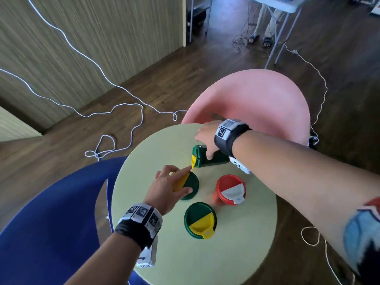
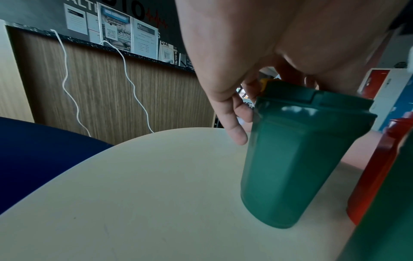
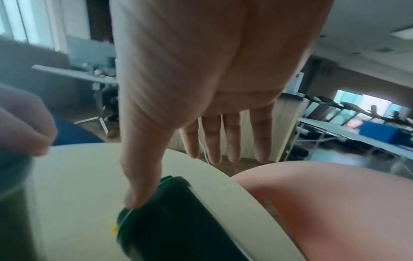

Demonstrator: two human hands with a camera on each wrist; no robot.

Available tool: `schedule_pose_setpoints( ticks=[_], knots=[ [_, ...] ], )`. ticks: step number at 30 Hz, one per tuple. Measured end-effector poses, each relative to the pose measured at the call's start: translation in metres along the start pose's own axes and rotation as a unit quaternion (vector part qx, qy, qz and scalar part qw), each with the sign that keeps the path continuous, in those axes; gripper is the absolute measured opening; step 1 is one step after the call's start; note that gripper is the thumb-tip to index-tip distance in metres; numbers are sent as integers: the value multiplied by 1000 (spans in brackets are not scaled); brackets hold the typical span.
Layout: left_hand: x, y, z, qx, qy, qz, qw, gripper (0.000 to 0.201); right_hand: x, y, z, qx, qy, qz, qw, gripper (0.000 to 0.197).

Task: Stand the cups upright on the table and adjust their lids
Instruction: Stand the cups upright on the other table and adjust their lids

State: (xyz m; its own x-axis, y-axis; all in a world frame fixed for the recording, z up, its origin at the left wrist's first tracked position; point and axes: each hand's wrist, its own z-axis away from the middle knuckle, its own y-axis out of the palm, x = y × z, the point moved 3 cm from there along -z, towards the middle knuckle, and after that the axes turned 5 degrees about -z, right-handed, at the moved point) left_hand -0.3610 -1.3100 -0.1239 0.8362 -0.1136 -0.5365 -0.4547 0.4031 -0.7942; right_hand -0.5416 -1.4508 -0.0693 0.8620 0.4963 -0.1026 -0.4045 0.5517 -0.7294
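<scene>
A green cup [image 1: 219, 160] [image 3: 178, 220] lies on its side at the far part of the round table [image 1: 205, 256], its yellow-flapped lid [image 1: 195, 159] pointing left. My right hand [image 1: 203, 146] [image 3: 201, 123] hovers over it; only the thumb touches it near the lid rim and the fingers are stretched straight beyond it. An upright green cup [image 1: 192, 183] [image 2: 290, 159] stands just in front. My left hand [image 1: 181, 179] [image 2: 234, 109] is cupped over its lid, fingers on the yellow flap [image 1: 181, 182]. A red cup [image 1: 230, 189] with a white flap and another green cup [image 1: 200, 220] stand upright nearer me.
A pink chair [image 1: 257, 103] is pushed up to the table's far right edge and a blue chair [image 1: 51, 212] to its left. A white cable [image 1: 123, 112] trails over the wooden floor. A person's feet [image 1: 260, 40] show under a far desk.
</scene>
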Motion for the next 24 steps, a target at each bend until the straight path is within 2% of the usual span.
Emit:
schedule_pose_setpoints(
  ticks=[3,7,9,13,15,19,22,24],
  knots=[
    [-1,-1,0,-3,-7,6,1000,64,6,-2,-28,37,-37,39,998,57],
    [-1,0,1,-4,-16,13,1000,63,16,7,-54,53,-68,79,993,81],
    [0,0,1,-3,-20,14,1000,63,19,11,-58,62,-62,77,993,80],
    [1,0,2,-3,-23,19,1000,63,23,18,-61,66,-56,56,995,63],
    [1,0,1,-2,-23,22,999,63,22,19,-60,66,-63,48,995,60],
    [2,0,1,-2,-24,27,999,63,11,13,-48,25,-81,9,996,72],
    [1,-1,0,-2,-26,29,999,62,-4,6,-35,-47,-106,-34,993,101],
    [1,-1,0,-3,-26,30,999,62,-14,5,-23,-79,-110,-58,989,110]
  ],
)
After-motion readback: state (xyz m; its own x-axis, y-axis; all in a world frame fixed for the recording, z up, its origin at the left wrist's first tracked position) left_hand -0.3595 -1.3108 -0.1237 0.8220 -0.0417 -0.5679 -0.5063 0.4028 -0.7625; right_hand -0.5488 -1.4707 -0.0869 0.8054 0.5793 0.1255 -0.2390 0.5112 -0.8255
